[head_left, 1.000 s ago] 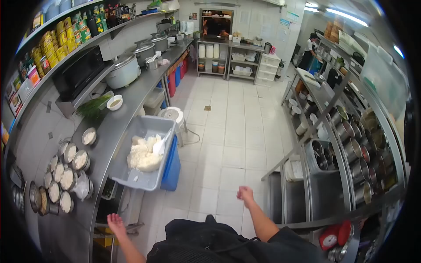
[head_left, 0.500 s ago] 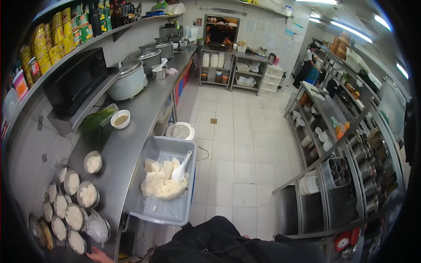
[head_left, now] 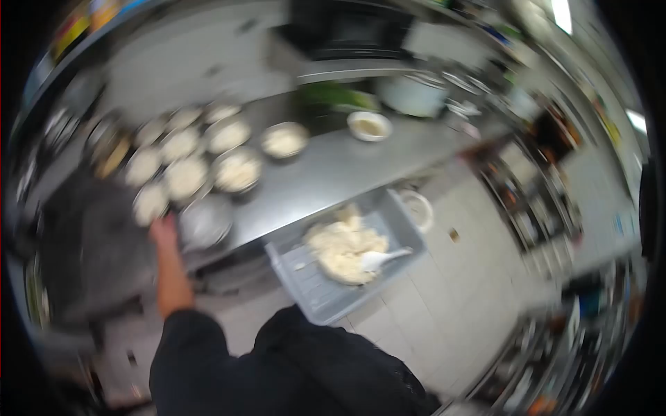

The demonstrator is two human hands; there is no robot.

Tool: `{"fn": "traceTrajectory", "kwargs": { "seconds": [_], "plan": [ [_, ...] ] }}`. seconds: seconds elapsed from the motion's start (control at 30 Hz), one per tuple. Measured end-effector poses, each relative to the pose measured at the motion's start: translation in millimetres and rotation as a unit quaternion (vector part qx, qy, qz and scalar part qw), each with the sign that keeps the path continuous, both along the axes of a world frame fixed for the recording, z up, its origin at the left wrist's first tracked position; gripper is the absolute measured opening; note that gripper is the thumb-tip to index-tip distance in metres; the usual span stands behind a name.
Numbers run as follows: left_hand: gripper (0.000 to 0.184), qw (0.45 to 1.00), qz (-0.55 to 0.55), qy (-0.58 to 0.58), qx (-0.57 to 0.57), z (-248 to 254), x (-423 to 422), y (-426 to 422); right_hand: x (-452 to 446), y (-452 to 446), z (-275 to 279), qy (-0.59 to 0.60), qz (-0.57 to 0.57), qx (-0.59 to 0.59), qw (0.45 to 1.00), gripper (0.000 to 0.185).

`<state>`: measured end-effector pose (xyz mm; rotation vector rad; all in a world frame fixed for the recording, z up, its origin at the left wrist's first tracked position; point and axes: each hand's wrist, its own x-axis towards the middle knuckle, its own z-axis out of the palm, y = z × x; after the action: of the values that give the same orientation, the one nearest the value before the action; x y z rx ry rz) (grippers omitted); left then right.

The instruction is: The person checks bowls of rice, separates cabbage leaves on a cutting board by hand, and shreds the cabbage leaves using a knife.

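Motion blurs the head view. My left hand (head_left: 164, 229) is at the near edge of a bowl of rice (head_left: 150, 203) on the steel counter; its fingers are smeared, so a grip cannot be made out. Right beside it is a bowl with a clear plastic bag (head_left: 205, 220). Several more rice-filled bowls stand behind, among them one bowl (head_left: 237, 170) and a separate one (head_left: 284, 141). A grey tub (head_left: 305, 291) holds a heap of rice (head_left: 340, 249) with a white paddle (head_left: 378, 259) lying on it. My right hand is out of view.
Along the counter (head_left: 305, 182) are a white bowl of brownish contents (head_left: 369, 126), green stalks (head_left: 333, 96) and a large pot (head_left: 414, 95). A black appliance (head_left: 347, 31) sits on a shelf above. A round white lid or stool top (head_left: 417, 211) is beyond the tub. Racks stand at the right.
The view has swung left and tilted toward the counter. My left hand has moved to the rice bowls from beside the counter. My right hand, seen earlier over the floor, has left the view.
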<state>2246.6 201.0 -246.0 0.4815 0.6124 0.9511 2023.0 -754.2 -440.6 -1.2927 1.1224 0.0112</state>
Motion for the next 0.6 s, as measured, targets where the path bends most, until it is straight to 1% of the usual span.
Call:
{"fn": "traceTrajectory", "kwargs": {
  "seconds": [0.03, 0.07, 0.1, 0.17, 0.27, 0.3, 0.37, 0.4, 0.47, 0.5, 0.57, 0.6],
  "plan": [
    [0.034, 0.999, 0.039, 0.028, 0.017, 4.2, 3.6, -4.3, 11.2, 0.7, 0.6, 0.014, 0.026, -0.004, 1.0, 0.035],
    [0.04, 0.994, 0.069, 0.083, -0.032, 11.1, 5.5, -9.1, 24.9, 10.3, 20.9, 0.036, 0.062, 0.003, 0.997, 0.035],
    [0.048, 0.982, 0.099, 0.142, -0.068, 38.7, 9.1, -28.0, 36.2, 20.5, 29.3, 0.052, 0.096, 0.008, 0.994, 0.035],
    [0.057, 0.976, 0.111, 0.178, -0.05, 67.6, 8.5, -49.6, 51.9, 34.9, 37.6, 0.067, 0.142, 0.012, 0.988, 0.035],
    [0.06, 0.969, 0.12, 0.207, -0.053, 60.5, 2.4, -39.5, 56.3, 50.7, 47.6, 0.087, 0.183, 0.018, 0.979, 0.035],
    [0.06, 0.969, 0.121, 0.209, -0.061, 49.5, 4.8, -32.0, 56.7, 55.6, 52.7, 0.095, 0.191, 0.018, 0.977, 0.035],
    [0.059, 0.959, 0.184, 0.182, -0.113, 24.0, 7.1, -16.0, 48.4, 60.4, 59.5, 0.11, 0.198, 0.019, 0.974, 0.035],
    [0.059, 0.957, 0.183, 0.193, -0.116, 21.0, 5.0, -15.1, 43.4, 62.0, 64.3, 0.118, 0.199, 0.017, 0.973, 0.035],
    [0.052, 0.963, 0.146, 0.194, -0.119, 33.2, 4.2, -24.0, 29.8, 64.2, 71.0, 0.13, 0.195, 0.016, 0.972, 0.035],
    [0.052, 0.961, 0.139, 0.209, -0.119, 41.6, 7.4, -31.4, 22.8, 65.1, 73.8, 0.134, 0.189, 0.017, 0.973, 0.035],
    [0.042, 0.962, 0.073, 0.254, -0.071, 65.3, 17.3, -48.1, 8.8, 68.2, 79.1, 0.143, 0.178, 0.02, 0.973, 0.035],
    [0.042, 0.959, 0.065, 0.267, -0.07, 82.1, 24.4, -56.4, 0.9, 69.8, 80.8, 0.146, 0.17, 0.021, 0.974, 0.036]
  ]
}}
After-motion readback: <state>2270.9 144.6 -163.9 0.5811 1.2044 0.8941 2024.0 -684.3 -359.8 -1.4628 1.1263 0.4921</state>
